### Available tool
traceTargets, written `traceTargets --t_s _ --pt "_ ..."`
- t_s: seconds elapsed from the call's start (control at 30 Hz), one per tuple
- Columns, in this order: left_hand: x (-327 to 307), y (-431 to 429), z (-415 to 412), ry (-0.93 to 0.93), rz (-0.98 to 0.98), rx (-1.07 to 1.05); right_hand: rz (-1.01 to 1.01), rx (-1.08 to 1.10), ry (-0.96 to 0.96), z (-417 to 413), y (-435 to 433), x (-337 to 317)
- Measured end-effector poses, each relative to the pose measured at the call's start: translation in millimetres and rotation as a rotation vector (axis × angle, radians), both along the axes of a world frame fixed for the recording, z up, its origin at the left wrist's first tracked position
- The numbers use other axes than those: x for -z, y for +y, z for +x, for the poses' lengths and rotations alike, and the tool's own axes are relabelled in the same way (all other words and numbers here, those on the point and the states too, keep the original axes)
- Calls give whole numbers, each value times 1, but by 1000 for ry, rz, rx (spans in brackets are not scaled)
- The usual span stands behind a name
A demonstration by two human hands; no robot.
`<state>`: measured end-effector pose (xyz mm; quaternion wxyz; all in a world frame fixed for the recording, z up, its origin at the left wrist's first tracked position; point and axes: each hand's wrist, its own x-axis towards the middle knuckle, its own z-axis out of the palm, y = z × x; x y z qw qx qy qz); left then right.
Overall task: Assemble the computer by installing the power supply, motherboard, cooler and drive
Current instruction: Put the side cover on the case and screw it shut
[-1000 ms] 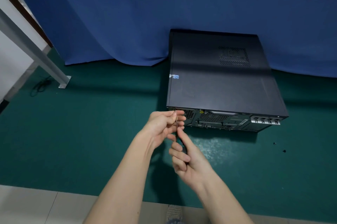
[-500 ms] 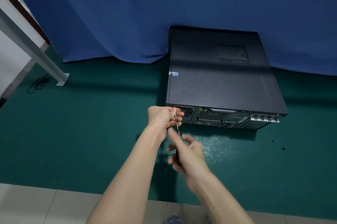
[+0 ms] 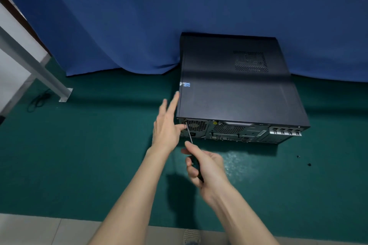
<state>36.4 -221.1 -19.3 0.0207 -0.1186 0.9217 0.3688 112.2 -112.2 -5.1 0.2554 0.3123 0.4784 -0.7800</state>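
A black computer case [image 3: 235, 89] lies flat on the green mat, its side panel on top and its rear panel facing me. My right hand [image 3: 205, 167] grips a screwdriver [image 3: 189, 135] by its dark handle. The thin shaft runs up to the top left corner of the rear panel, beside the power supply grille [image 3: 196, 125]. My left hand [image 3: 167, 123] is beside the case's left rear corner with its fingers spread and straight, holding nothing; its thumb lies near the shaft's tip.
Two small dark screws [image 3: 303, 161] lie on the green mat [image 3: 89, 155] to the right of the case. A blue curtain [image 3: 159, 15] hangs behind. A grey metal table leg [image 3: 39, 73] and a black cable [image 3: 38, 99] are at the far left. Pale floor tiles border the mat near me.
My left hand let go of the screwdriver shaft and opened, fingers now spread beside the case. My right hand stays on the handle, the tip still at the rear corner.
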Motion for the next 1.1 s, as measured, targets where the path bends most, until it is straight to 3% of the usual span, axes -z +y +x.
traceTargets --t_s 0.07,0.2,0.23,0.53,0.6,0.7,0.77,0.83,1.03,1.1 --pt "4 1 -6 -1 49 119 121 15 44 0 -4 2" --pt "9 1 -5 28 33 123 572 -22 232 0 -8 13" --pt "10 1 -4 41 24 126 553 -21 227 1 -9 15" --pt "22 -3 -6 123 20 139 -512 91 -226 -7 8 11" --pt "23 -3 -4 150 23 137 -645 158 -252 -4 1 15" --pt "23 -2 -5 169 -31 147 -693 174 -241 -5 1 16" --pt "22 -2 -7 149 -51 143 -568 116 -190 -6 3 13" --pt "23 -1 -6 133 -56 140 -295 47 -111 -3 2 11" --pt "23 1 -5 136 -52 125 803 -101 366 7 -8 20" --pt "23 1 -5 139 -46 130 809 -90 378 7 -13 19"
